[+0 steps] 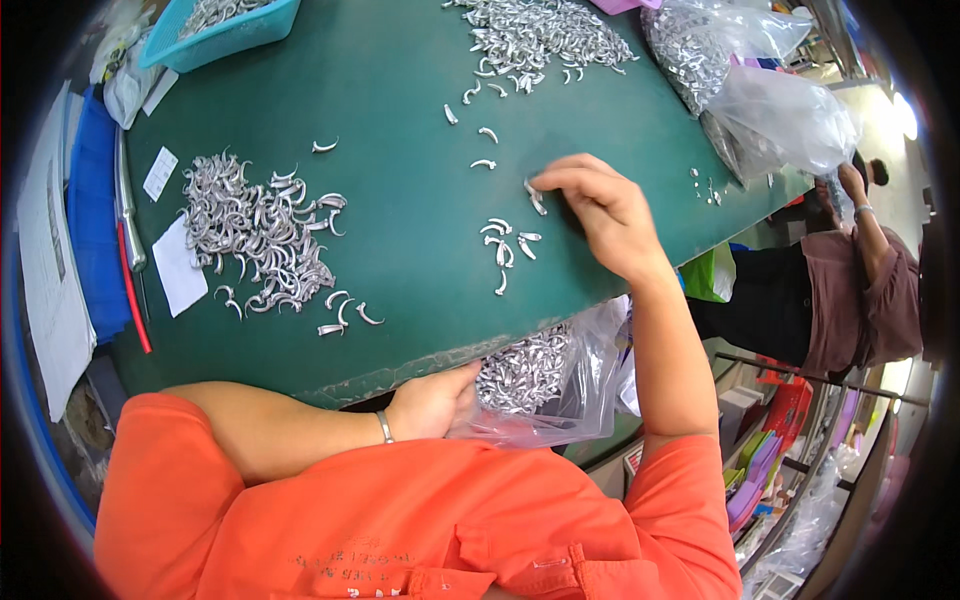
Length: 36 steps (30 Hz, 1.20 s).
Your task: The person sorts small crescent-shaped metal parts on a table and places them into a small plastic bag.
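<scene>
My right hand [605, 215] is over the green table [400, 200], its fingers bent and pinched together at a small curved silver metal part [537, 198]. The thumb is mostly hidden. Just left of it lies a loose group of similar parts [501, 250], with a few single ones [484, 164] farther off. Below the table's near edge, my left hand [435, 400] grips the rim of a clear plastic bag [590, 400]. Many of the same silver parts [525, 372] fill this bag. My left fingertips are partly hidden by the bag.
A heap of parts [260, 230] covers the table's left side; another pile [545, 40] lies at the far edge. A turquoise basket [225, 35] stands far left, filled plastic bags [690, 60] far right. White paper slips [180, 265] lie left. Another person [840, 290] stands at right.
</scene>
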Motion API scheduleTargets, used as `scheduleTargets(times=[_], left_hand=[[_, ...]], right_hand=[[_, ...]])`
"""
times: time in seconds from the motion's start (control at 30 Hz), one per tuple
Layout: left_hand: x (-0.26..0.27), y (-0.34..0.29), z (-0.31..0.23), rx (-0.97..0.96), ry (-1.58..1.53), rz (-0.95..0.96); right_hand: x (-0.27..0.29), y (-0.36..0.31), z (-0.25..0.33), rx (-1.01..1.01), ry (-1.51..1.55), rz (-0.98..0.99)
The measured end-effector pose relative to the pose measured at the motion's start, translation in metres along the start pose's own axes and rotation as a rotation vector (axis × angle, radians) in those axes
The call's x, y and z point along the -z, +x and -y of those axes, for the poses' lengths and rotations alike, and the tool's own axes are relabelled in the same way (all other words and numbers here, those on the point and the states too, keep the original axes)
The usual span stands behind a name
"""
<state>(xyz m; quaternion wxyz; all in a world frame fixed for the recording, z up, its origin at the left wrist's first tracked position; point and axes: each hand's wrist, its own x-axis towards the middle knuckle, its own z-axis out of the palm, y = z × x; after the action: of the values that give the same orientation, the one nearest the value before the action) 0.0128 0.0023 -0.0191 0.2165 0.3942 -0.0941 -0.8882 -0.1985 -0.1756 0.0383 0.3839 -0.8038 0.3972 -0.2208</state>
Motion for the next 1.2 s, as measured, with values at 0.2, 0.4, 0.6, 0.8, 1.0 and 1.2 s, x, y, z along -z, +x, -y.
scheduleTargets(times=[0.2, 0.4, 0.6, 0.8, 1.0, 1.2], left_hand=[[-0.002, 0.001, -0.002, 0.035, -0.017, -0.020], [-0.009, -0.004, -0.005, 0.071, -0.046, -0.059], [-0.009, -0.001, -0.003, 0.081, -0.086, -0.069], [-0.012, -0.004, -0.006, 0.054, -0.101, -0.077], [-0.012, -0.002, -0.006, 0.038, -0.092, -0.077], [-0.004, -0.001, -0.002, 0.048, -0.076, -0.039]], right_hand=[[-0.018, -0.024, 0.009, 0.164, -0.262, -0.087], [-0.021, -0.033, 0.019, 0.064, -0.027, -0.128], [-0.028, -0.010, 0.030, 0.181, -0.363, -0.086], [-0.012, -0.016, 0.028, -0.023, -0.168, -0.242], [-0.005, -0.019, 0.013, 0.009, -0.295, -0.244], [-0.012, -0.028, 0.008, 0.079, -0.117, -0.014]])
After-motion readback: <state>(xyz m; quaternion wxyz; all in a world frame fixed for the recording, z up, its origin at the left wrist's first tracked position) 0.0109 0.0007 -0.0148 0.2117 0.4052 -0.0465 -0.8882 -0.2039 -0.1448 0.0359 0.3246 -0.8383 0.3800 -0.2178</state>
